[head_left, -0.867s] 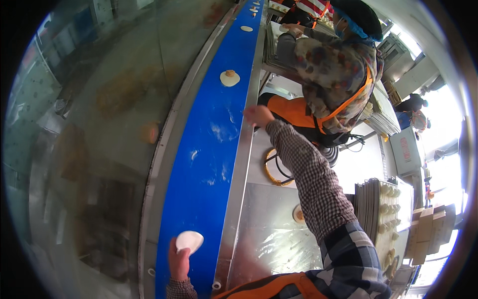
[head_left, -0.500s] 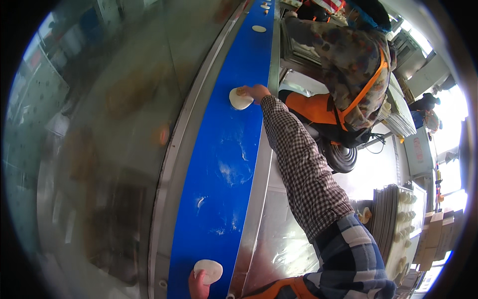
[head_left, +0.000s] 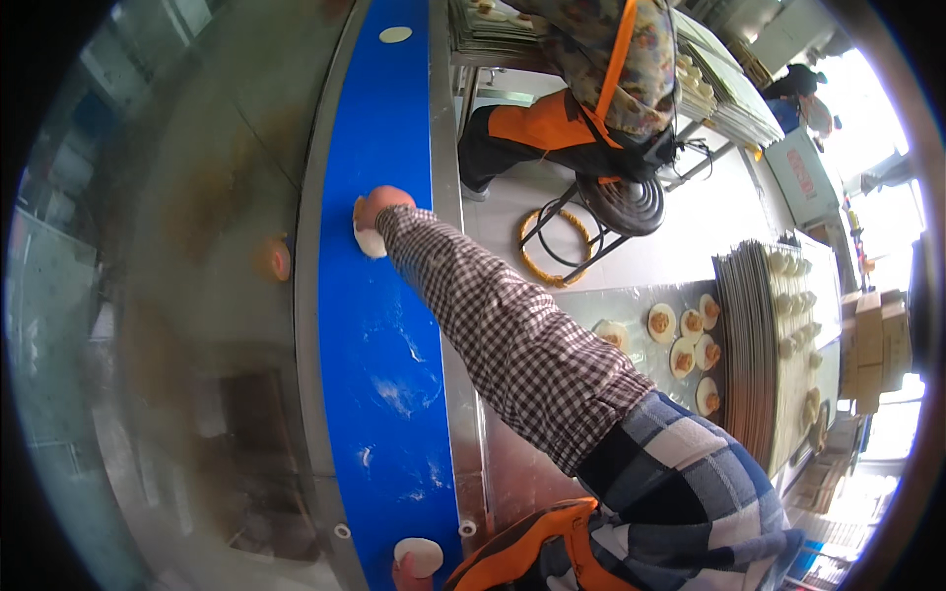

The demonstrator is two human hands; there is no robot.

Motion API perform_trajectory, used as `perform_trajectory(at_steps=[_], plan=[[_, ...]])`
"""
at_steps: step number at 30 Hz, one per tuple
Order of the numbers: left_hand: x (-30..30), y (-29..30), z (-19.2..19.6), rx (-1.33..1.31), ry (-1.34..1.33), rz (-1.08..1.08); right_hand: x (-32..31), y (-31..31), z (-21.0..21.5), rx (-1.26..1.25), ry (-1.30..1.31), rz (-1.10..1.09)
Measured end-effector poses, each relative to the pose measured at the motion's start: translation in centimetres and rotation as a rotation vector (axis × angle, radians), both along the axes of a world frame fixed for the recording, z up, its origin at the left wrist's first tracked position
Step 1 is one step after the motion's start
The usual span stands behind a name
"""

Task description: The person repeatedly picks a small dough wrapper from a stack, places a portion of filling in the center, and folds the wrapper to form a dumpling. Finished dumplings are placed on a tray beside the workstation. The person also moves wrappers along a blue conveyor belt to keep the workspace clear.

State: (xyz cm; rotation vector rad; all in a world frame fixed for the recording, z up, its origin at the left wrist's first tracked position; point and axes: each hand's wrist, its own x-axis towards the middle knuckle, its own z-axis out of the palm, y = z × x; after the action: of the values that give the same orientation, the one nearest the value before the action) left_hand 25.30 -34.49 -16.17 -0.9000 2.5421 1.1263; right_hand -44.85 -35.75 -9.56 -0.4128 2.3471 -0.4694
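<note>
My right hand (head_left: 385, 203), its arm in a checkered sleeve, reaches over the blue conveyor belt (head_left: 379, 325). Its fingers close on the upper part of a pale dough round (head_left: 371, 242); a bit of brownish filling shows beside the fingertips. At the lower edge of the view, my left hand (head_left: 408, 575) grips another flat dough round (head_left: 419, 557) from its near left side. Most of that hand is cut off by the frame. A further dough round (head_left: 395, 34) lies bare on the far belt, apart from both hands.
Several dough rounds topped with filling (head_left: 661, 321) lie on the metal table (head_left: 631, 301) right of the belt. Beside them rises a stack of trays (head_left: 746, 340). A co-worker in orange-and-black trousers (head_left: 542, 123) is beyond, near a round black stool (head_left: 621, 205).
The whole view has shifted, bringing the filled rounds on the right table into sight. My right hand now covers more of its dough round. My left hand keeps its round at the lower edge.
</note>
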Motion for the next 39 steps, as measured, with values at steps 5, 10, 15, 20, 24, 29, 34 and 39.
perform_trajectory(at_steps=[5, 10, 15, 20, 24, 29, 34, 39], plan=[[3.7, 0.3, 0.4, 0.166, -0.129, 0.169, 3.5, 0.8, 0.7, -0.095, -0.082, -0.021], [5.8, 1.0, 2.4, 0.833, -0.19, 1.052, 8.5, -0.8, 0.3, -0.022, 0.192, 0.211], [-1.3, -1.2, 3.4, 0.991, 0.59, 1.365, 12.7, -3.2, -1.3, -0.05, 0.445, 0.647], [-7.1, -3.0, 4.9, 1.18, 0.692, 1.232, 15.9, 0.1, -2.5, -0.322, 0.346, 0.686], [-8.2, -1.6, 5.5, 1.259, 0.615, 1.059, 22.3, 4.7, -2.8, -0.312, 0.396, 0.945], [-6.7, -0.9, 4.3, 1.192, 0.589, 1.047, 27.1, 6.1, -1.5, -0.456, 0.503, 0.574], [-3.5, -1.2, 2.6, 0.549, 0.462, 0.707, 32.0, 4.0, -1.8, -0.056, -0.024, 0.609], [-2.7, -1.6, 4.1, -0.307, 0.209, 0.279, 40.5, 6.5, -1.3, -0.53, -0.05, 0.587]])
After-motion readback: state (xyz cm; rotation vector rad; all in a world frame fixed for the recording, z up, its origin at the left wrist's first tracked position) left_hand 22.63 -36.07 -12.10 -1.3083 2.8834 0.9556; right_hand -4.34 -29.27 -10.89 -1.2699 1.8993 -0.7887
